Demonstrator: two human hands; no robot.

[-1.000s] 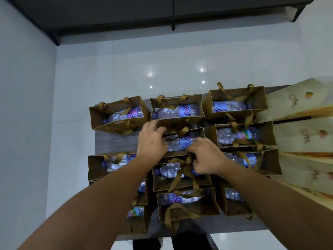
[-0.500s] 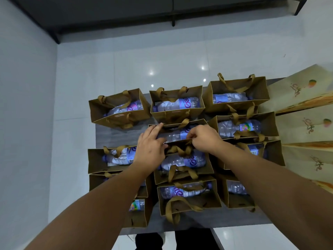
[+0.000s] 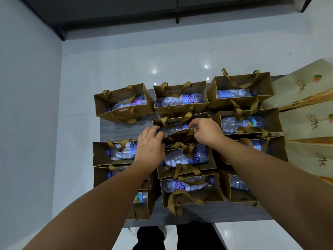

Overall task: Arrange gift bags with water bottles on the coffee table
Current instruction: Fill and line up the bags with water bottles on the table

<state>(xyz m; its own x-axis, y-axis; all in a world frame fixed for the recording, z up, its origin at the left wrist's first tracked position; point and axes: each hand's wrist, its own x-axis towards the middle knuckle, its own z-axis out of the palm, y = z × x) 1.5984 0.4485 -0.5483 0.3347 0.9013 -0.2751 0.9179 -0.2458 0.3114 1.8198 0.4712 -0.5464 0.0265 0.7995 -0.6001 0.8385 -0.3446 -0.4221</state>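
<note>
Nearest, filled bags crowd the counter [image 3: 234,213]. Mid-counter, left hand [image 3: 150,147] and right hand [image 3: 207,133], each grip clamped on the middle bag [image 3: 180,137], have shifted from its handles to its near rim since a second ago; squaring continues. Beyond, back-row bags stand aligned.

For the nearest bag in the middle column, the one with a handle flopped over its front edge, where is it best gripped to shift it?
Probably by the two short side walls of the nearest middle bag, fingers coming from above at left and right. Its mouth stands open, a bottle lies lengthwise inside, and the drooping handle would tilt it.
</note>
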